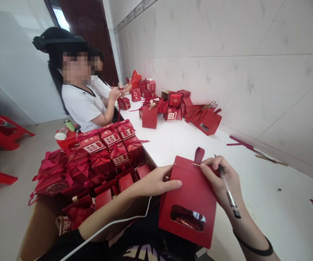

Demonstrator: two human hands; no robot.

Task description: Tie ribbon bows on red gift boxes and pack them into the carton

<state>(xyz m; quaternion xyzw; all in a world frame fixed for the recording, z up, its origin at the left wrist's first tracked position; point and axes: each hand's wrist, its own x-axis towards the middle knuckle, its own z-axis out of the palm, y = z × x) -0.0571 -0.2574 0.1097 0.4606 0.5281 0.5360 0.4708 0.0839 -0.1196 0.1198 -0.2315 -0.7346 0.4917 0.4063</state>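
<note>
A red gift box with an oval clear window stands tilted in front of my body. My left hand grips its left side, thumb lying on the front face. At the box's upper right edge, my right hand pinches near a gold-coloured fastening, with a black-and-clear pen held among the fingers. A dark red ribbon loop sticks up from the top of the box. What the right fingertips pinch is partly hidden.
On my left, a cardboard carton is piled with red gift boxes. More red bags and boxes stand along the wall on the white table. Two co-workers in white shirts sit further along. A white cable crosses my left arm.
</note>
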